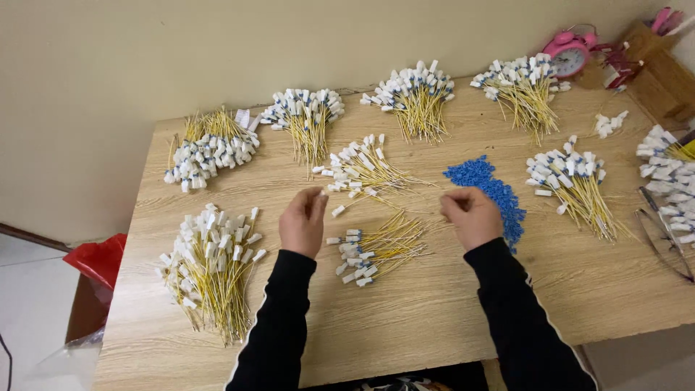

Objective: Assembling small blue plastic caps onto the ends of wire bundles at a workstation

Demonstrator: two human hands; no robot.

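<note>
Wood-grain table (434, 318) against a plain beige wall, single head view looking down.

Left hand (302, 221) is raised just above the tabletop, fingers pinched on a small white cap (321, 194). Right hand (472, 216) is curled loosely closed beside the pile of blue beads (486, 185); can't tell what, if anything, it holds. A thin yellow wire appears to run between the two hands, too fine to be sure. Hands are well apart.

Between them, nearer the person: small working pile (373, 250) of yellow wires with white caps and blue ends. Just beyond it, a looser fan of capped wires (362, 170).

Looks well along, judging by the layout: finished-looking bundles ring the work area, one large at front left (210, 271), one at far left (210, 148), three along the back edge (304, 116), (416, 90), (521, 80), one at right (572, 185), and more at the right edge (670, 177). Blue bead pile is still sizeable, so stock remains.

Also present: pink alarm clock (570, 49) at back right, loose white caps (608, 123) near it, red bag (98, 257) off the table's left side.
</note>
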